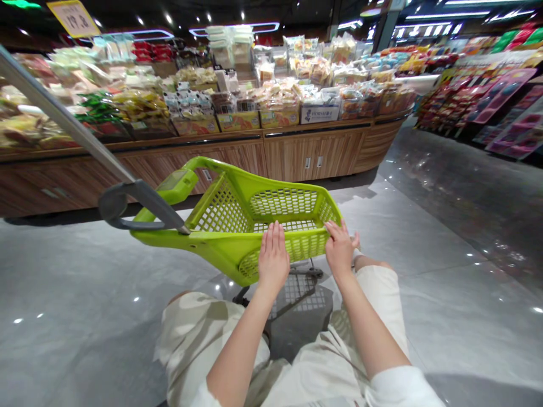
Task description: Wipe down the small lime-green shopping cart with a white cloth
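Lengthwise, the green cart (220, 249) is extending left-to-right, handle (180, 188) leftmost; the left hand (274, 254) is resting flat on its rim (231, 235), right hand (339, 249) touching, grip unclear.

Wood-grain display cabinet (292, 150) with two pale handles (313, 163) side by side, white carton (319, 113) printed HORSH, black-and-white bags (189, 103), green packets (97, 105), yellow-bordered price sign (73, 18) showing 19.8, glowing strip light (275, 26), grey shiny floor (72, 282).

At the left hand (274, 260), the cart (237, 243) is gleaming in smooth plastic; beyond it, the counter (292, 152) is showing grained wood.
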### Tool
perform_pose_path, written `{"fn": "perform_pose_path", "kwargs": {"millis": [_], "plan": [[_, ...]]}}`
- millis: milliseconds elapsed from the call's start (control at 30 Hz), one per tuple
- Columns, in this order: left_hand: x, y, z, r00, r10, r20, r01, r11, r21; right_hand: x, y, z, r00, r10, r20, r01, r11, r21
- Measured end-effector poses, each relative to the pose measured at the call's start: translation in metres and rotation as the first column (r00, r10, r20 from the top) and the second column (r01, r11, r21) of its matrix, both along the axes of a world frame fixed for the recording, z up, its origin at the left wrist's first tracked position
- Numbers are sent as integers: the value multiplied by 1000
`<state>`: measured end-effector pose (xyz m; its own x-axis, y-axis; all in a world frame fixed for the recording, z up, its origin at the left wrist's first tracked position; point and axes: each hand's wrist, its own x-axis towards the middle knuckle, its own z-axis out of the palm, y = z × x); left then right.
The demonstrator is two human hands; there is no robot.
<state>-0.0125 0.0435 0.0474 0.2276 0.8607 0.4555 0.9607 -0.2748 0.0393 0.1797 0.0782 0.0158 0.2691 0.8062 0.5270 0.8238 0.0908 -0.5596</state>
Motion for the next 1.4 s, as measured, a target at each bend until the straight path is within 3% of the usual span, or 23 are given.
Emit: {"fn": "perform_pose_path", "kwargs": {"millis": [133, 233, 300, 400, 567, 667, 767, 933, 1033, 1100, 1200, 1333, 1400], "plan": [[0, 1, -1, 1000, 15, 5, -15, 1000, 7, -72, -13, 21, 961, 267, 70, -265, 963, -43], [-2, 1, 0, 1000, 18, -8, -18, 1000, 5, -91, -18, 31, 917, 385, 109, -380, 923, -65], [-3, 1, 0, 1000, 16, -6, -16, 1000, 9, -79, -18, 31, 899, 404, 168, -399, 915, -66], [-5, 0, 1, 1000, 8, 9, -8, 1000, 15, -37, -15, 22, 906, 352, 234, -349, 936, -54], [-4, 0, 0, 1000, -12, 25, 11, 1000, 24, 41, -2, -6, 982, 112, 152, -112, 994, -10], [-2, -1, 0, 999, -14, 32, 14, 999, 29, 52, 0, -14, 997, 2, 76, -3, 1000, 7], [-2, -1, 0, 999, -14, 28, 14, 1000, 23, 17, -6, -7, 996, 17, 84, -18, 1000, 22], [-4, 0, -1, 1000, -13, 10, 13, 1000, 15, -75, -19, 22, 928, 344, 145, -341, 939, -44], [-7, 0, -1, 1000, -10, 5, 10, 1000, 18, -90, -21, 30, 891, 422, 164, -420, 906, -53], [-8, 0, -1, 1000, -6, 8, 6, 1000, 22, -74, -19, 28, 887, 414, 206, -413, 909, -48], [-9, 0, -1, 1000, -13, 17, 12, 1000, 28, -26, -14, 15, 917, 320, 239, -323, 946, -27], [-8, 0, -2, 1000, -5, 30, 4, 999, 32, 40, -3, -9, 978, 133, 158, -135, 991, 0], [-7, 0, -2, 999, 0, 32, -1, 1000, 28, 57, 1, -16, 994, 57, 96, -57, 998, 0]]}}
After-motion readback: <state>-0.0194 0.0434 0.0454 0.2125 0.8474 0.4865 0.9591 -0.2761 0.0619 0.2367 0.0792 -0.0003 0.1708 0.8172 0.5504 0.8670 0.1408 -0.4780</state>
